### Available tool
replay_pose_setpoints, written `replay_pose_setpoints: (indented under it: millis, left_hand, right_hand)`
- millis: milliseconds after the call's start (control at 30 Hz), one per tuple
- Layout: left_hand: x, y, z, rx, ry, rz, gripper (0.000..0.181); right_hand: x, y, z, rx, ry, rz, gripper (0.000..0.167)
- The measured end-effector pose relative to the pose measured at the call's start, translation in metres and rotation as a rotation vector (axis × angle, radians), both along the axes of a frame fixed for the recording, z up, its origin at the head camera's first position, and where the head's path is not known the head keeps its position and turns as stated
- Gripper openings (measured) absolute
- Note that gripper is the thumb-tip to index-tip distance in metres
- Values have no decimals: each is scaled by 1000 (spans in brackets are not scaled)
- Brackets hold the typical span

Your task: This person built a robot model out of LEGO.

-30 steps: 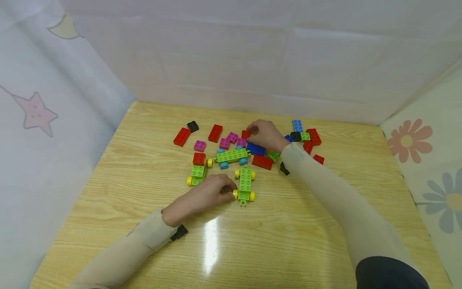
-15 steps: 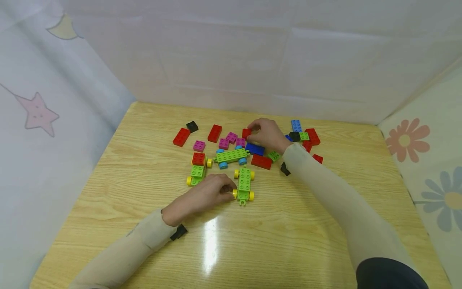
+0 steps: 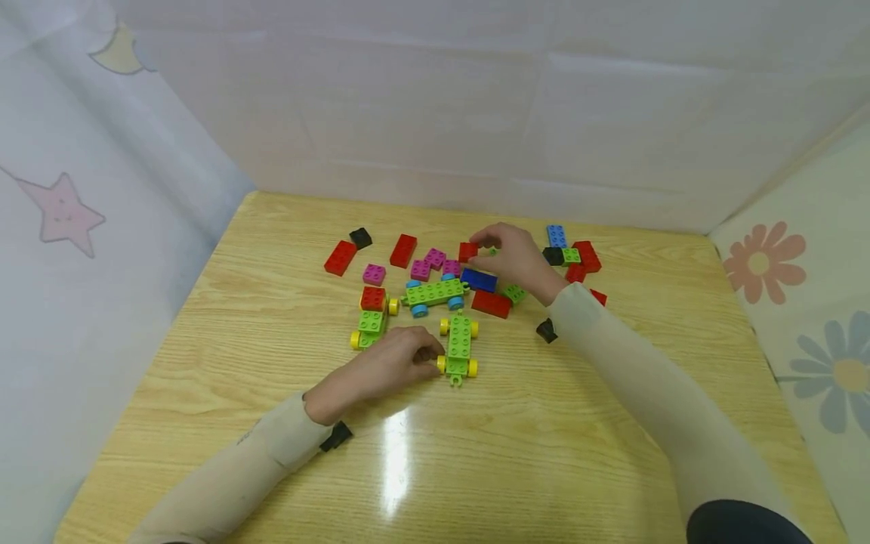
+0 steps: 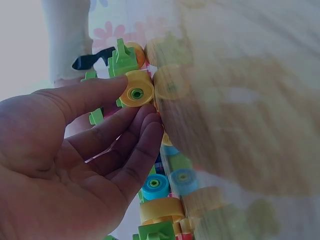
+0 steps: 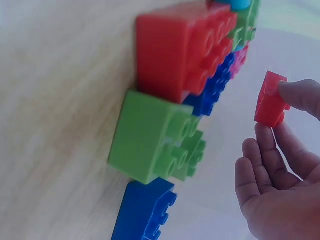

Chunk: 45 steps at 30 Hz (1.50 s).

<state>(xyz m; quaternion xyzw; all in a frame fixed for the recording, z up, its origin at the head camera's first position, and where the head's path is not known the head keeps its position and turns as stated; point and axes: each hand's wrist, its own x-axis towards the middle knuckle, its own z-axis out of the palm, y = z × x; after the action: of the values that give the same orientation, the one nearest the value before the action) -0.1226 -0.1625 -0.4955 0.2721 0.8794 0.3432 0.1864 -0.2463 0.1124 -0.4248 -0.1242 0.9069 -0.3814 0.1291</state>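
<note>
In the right wrist view, a small red brick [image 5: 269,100] is pinched between the thumb and fingertips of my right hand [image 3: 515,258], above the table. Beneath that hand lie a dark blue brick [image 3: 479,280] and a long red brick [image 3: 491,304]. My left hand [image 3: 394,361] holds a yellow wheel [image 4: 131,80] of the green toy car base [image 3: 460,340], thumb on one side and fingertips on the other. Left of it stands a second green car base [image 3: 371,323] topped by a red brick [image 3: 373,298], partly behind the left hand.
A green base with blue wheels [image 3: 436,292] stands between the cars. Pink bricks [image 3: 421,270] lie behind it. Red bricks [image 3: 404,250], a black piece [image 3: 547,330] and a light blue brick [image 3: 556,236] are scattered around. Another black piece [image 3: 336,436] is beside the left sleeve.
My right hand has shifted slightly to the right with the small red brick, and its fingers show more openly now. The left hand and the car base stay put.
</note>
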Motion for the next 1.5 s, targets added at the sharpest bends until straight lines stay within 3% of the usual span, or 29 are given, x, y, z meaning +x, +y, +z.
replay_pose_setpoints:
  millis: [367,400,633,833,1133,1200,1267,1367,1433,1500]
  left_hand:
    - [4,0,17,3,17,-23,28]
    - [4,0,13,0,26,-26,28]
    - [2,1,14,-10,27,-34,29]
    - [1,1,6,-16,6,-11,28]
    - [-7,-4,-18,-11,30,-18,27]
    - [-1,-3,-5,-14,45,-30,28]
    - [1,-1,2,-5,59,-38,28]
    - [7,2,19,-3,37,-27,27]
    - [4,1,14,6,18,-17,25]
    - [5,2,16,1,5,-14,25]
  right_hand:
    - [38,4,8,-50,-21,9,42]
    - [41,5,9,-50,-20,8,42]
    - [66,8,6,-82,-36,31,40]
    - [86,11,0,-112,-38,59,39]
    - [109,5,-1,-205,-66,69,38]
    - [111,3,0,-201,-52,69,38]
    - [113,2,-1,-196,-32,75,37]
    - [114,2,-3,-178,-3,84,36]
    - [114,1,-4,-170,11,92,35]
    - [114,1,-4,-165,18,95,35]
